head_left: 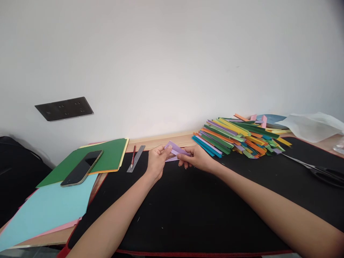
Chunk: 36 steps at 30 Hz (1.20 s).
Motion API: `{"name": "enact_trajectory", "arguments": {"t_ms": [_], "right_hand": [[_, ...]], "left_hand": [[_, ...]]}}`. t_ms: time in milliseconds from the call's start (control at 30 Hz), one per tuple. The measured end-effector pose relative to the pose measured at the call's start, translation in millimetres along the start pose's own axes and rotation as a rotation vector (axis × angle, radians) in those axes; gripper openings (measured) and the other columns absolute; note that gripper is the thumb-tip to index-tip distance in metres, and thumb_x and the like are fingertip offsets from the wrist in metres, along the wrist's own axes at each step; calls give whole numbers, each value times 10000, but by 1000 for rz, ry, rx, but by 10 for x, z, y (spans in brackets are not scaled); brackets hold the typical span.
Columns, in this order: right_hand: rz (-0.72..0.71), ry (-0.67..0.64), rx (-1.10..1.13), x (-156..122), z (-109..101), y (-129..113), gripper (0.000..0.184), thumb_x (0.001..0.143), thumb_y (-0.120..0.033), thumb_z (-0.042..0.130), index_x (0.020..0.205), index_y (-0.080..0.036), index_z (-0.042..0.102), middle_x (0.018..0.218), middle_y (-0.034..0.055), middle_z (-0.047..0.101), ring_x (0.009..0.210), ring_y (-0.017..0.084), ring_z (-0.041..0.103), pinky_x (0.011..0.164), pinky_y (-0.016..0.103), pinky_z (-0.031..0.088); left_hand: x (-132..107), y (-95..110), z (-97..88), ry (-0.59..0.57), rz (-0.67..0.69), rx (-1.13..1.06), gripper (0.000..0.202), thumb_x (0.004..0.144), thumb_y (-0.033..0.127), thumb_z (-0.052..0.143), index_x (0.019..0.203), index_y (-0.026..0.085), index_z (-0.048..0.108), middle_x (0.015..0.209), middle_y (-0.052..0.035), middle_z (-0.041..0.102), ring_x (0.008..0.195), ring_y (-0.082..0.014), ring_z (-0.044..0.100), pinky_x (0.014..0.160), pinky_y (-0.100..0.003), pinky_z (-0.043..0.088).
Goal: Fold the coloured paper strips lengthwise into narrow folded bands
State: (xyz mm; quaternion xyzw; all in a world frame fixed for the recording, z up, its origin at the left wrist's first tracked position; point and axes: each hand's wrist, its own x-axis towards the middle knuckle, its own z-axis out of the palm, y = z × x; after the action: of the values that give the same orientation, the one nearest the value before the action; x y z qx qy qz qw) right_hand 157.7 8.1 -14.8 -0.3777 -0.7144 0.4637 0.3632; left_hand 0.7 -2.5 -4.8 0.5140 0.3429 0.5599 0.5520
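Observation:
Both of my hands meet over the far side of a black desk mat [193,208] and pinch a folded strip of purple paper [177,148] between them. My left hand [157,161] grips its left end with thumb and fingers closed. The strip's right end is held the same way by my right hand [197,157]. Just to the right lies a heap of several coloured paper strips [236,138].
A metal ruler [136,158] and a red pencil [133,155] lie left of my hands. Further left, a phone [82,167] rests on green card [107,157] above light blue sheets [48,209]. Black scissors [319,172] and white plastic [311,125] lie at the right. A wall socket plate [63,108] sits on the wall.

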Motion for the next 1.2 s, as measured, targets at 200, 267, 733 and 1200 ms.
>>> {"name": "enact_trajectory", "arguments": {"t_ms": [200, 267, 733, 1200], "right_hand": [[17, 7, 4, -14, 3, -19, 311, 710, -442, 598, 762, -135, 602, 658, 36, 660, 462, 82, 530, 420, 194, 386], [20, 7, 12, -12, 6, -14, 310, 718, -439, 591, 765, -132, 603, 658, 39, 660, 461, 80, 528, 422, 193, 387], [-12, -3, -30, 4, -42, 9, 285, 733, -398, 582, 700, -115, 604, 646, 55, 671, 461, 78, 536, 435, 185, 410], [30, 109, -26, 11, 79, -71, 267, 729, -386, 595, 702, -120, 583, 693, 81, 687, 529, 121, 607, 520, 219, 475]], "left_hand": [[-9, 20, 15, 8, 2, 8, 321, 640, 388, 670, 787, 103, 647, 711, -87, 692, 720, -229, 658, 787, -389, 476], [-12, 20, 20, 12, 2, 4, 332, 630, 392, 676, 788, 101, 647, 702, -87, 691, 714, -230, 658, 787, -390, 474], [-33, 21, 67, 45, -7, -44, 242, 624, 318, 692, 717, 106, 619, 655, -67, 682, 658, -199, 651, 768, -370, 474], [-52, -98, 85, 40, 72, 45, 247, 686, 344, 637, 718, 99, 628, 629, -49, 653, 595, -153, 606, 637, -287, 455]]}}
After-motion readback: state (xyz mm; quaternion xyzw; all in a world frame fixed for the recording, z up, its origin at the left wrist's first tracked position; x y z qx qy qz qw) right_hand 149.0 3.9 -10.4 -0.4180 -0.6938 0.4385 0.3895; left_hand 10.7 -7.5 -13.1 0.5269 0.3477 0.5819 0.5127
